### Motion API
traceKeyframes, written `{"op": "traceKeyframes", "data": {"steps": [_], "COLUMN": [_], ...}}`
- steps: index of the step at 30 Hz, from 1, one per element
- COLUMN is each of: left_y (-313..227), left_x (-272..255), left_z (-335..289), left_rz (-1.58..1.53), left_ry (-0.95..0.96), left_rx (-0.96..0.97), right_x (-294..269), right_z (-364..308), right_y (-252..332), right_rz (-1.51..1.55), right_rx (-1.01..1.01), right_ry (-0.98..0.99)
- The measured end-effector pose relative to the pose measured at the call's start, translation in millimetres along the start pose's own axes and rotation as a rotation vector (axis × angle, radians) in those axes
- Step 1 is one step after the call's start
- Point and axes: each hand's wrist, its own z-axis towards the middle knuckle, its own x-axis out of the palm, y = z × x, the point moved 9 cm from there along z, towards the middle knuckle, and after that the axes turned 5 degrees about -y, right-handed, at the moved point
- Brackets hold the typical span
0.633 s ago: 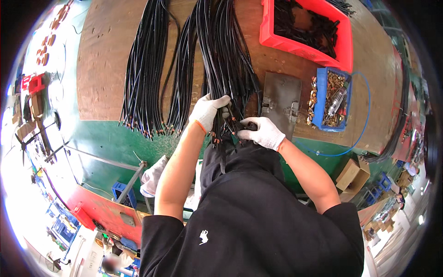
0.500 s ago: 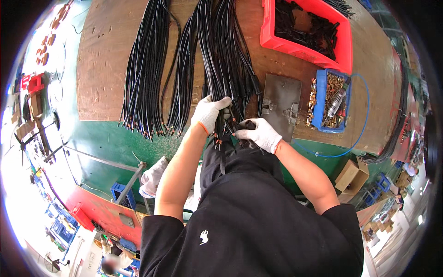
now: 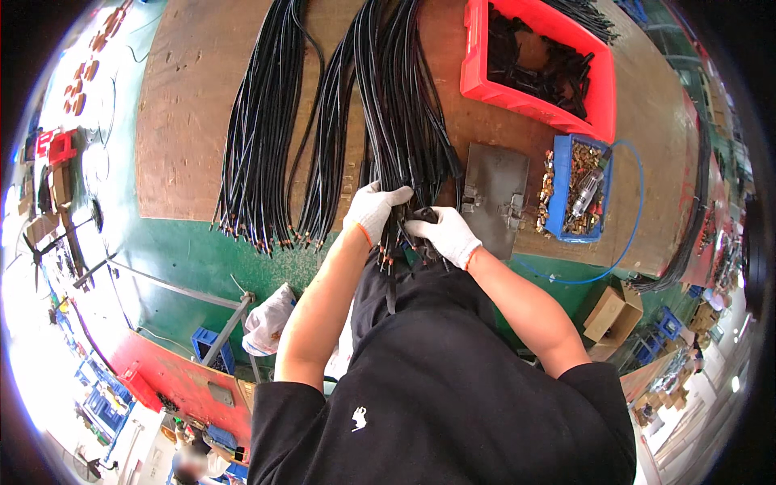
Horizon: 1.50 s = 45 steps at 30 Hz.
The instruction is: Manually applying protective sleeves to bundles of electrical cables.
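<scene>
My left hand (image 3: 373, 210), in a white glove, is closed round black cables (image 3: 386, 121) near their stripped copper ends, which hang over the table's front edge. Just right of it, my gloved right hand (image 3: 449, 236) grips dark tubular pieces (image 3: 423, 215), partly hidden by its fingers, against the cable ends. Black sleeves show partway along some cables beside the hands. To the left lies another bundle of black cables (image 3: 267, 129), its copper tips pointing toward me.
A red bin (image 3: 533, 109) of black tubular parts stands at the back right. Nearer are a blue box (image 3: 575, 236) of small brass-coloured fittings, a tool (image 3: 586, 192) with a blue hose, and a metal plate (image 3: 493, 190). A cardboard box (image 3: 614, 315) sits below the table's right side.
My right hand has moved left, bringing its fingers closer to my left hand at the cable ends. Both hands keep their grip. The whole view has shifted slightly.
</scene>
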Motion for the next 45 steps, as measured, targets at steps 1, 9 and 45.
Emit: {"op": "traceKeyframes", "data": {"steps": [1, 9, 45], "left_y": [-1.3, -5.4, -20.4], "left_x": [0.3, -37.3, -33.9], "left_z": [-1.1, -1.6, 0.5], "left_rz": [0.009, 0.025, -0.263], "left_ry": [0.011, -0.032, 0.236], "left_rx": [-0.017, -0.040, -0.108], "right_x": [1.2, 14.2, 12.3], "right_z": [6.1, 48.1, 93.1], "right_y": [6.0, 27.1, 84.4], "right_rz": [0.036, 0.000, 0.521], "right_rx": [-0.048, -0.085, -0.283], "right_ry": [-0.029, 0.039, -0.226]}}
